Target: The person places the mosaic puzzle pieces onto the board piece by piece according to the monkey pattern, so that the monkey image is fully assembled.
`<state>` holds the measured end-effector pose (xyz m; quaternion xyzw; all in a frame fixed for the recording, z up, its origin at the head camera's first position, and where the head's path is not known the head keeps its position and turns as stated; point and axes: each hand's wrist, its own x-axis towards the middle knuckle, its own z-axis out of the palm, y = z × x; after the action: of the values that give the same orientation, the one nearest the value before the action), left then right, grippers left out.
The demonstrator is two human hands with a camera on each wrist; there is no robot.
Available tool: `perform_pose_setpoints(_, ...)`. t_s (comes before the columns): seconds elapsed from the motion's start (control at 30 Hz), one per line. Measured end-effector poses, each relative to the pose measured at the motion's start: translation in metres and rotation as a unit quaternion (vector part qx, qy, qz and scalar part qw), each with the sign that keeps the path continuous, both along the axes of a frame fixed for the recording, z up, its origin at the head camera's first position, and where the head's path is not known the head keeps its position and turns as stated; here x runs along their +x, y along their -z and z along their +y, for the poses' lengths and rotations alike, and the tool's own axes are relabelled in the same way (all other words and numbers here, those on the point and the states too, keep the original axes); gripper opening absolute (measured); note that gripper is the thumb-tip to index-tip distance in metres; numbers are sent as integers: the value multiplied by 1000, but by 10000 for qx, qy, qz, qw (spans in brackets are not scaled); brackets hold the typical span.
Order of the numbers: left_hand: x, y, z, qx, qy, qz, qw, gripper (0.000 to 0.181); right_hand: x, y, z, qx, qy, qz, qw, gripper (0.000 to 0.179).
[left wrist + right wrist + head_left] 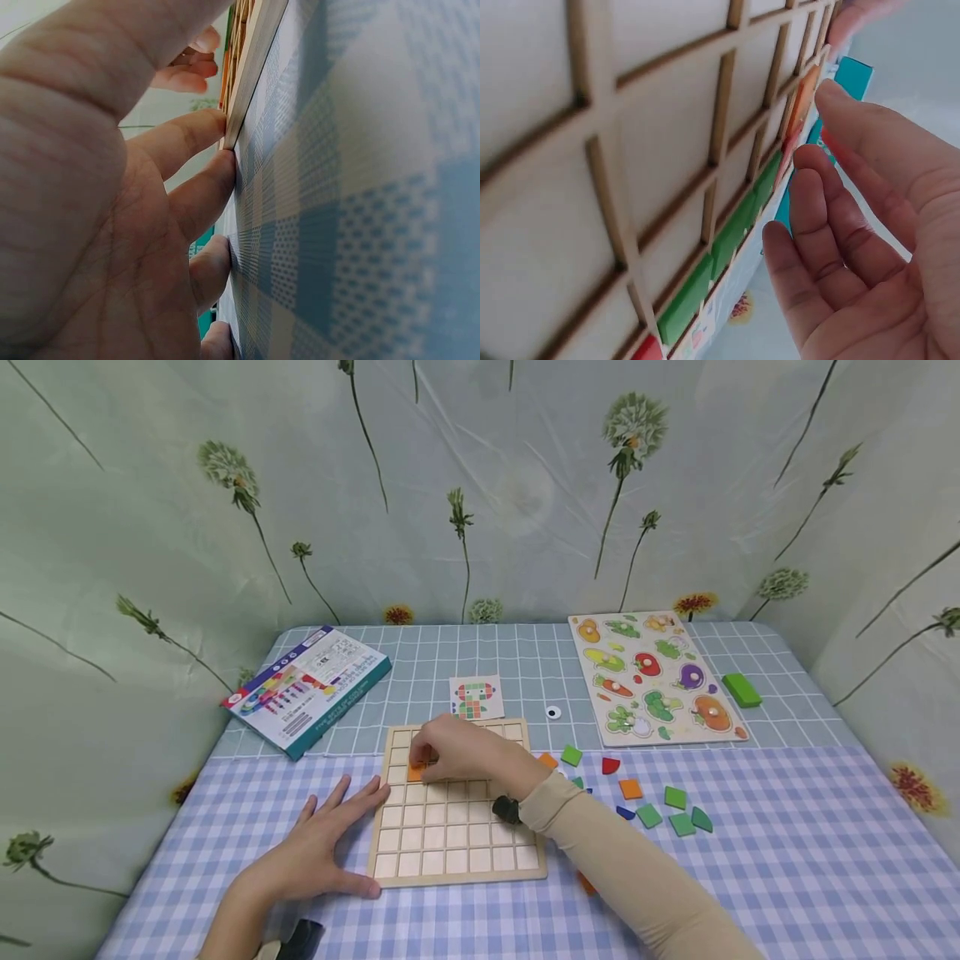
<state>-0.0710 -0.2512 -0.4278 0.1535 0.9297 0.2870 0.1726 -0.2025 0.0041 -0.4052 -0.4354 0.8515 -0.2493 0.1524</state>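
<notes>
My right hand [459, 748] reaches over the wooden grid board [457, 882], its fingertips close around an orange square tile [417, 772] near the board's upper left. In the right wrist view, the orange tile [803, 97] lies in a cell, with the thumb beside it and the fingers loosely bent. Green tiles [686, 300] and red tiles [649, 348] sit along the same side; my hand hides most of them in the head view. Spread wide, my left hand [318, 852] lies at the board's left edge, and fingertips touch the frame [244, 82] in the left wrist view.
Loose green, orange, red and blue tiles [648, 815] are scattered right of the board. Behind it lie a pattern card [476, 697] and a googly eye [553, 712]. A vegetable puzzle [652, 681], a green block [742, 690] and a box [307, 689] stand farther out.
</notes>
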Motion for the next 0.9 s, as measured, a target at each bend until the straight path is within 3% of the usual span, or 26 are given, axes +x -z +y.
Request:
perform_pose_setpoints(0.23, 0, 0, 1, -85, -20, -50, 9999, 122, 6, -10, 26, -231, 314, -447, 9982, 34)
perform_pose_setpoints(0.43, 0, 0, 2, -151, -69, -133, 9998, 124, 8, -21, 65, -213, 486, -360, 9979, 34)
perform_pose_setpoints(0.73, 0, -1, 1, -94, -80, -107, 9999, 125, 13, -38, 130, 185, 1215, -523, 9910, 36)
perform_pose_setpoints(0.9, 0, 1, 0, -87, -57, -111, 9999, 124, 15, -39, 165, 472, 1661, -561, 9834, 40)
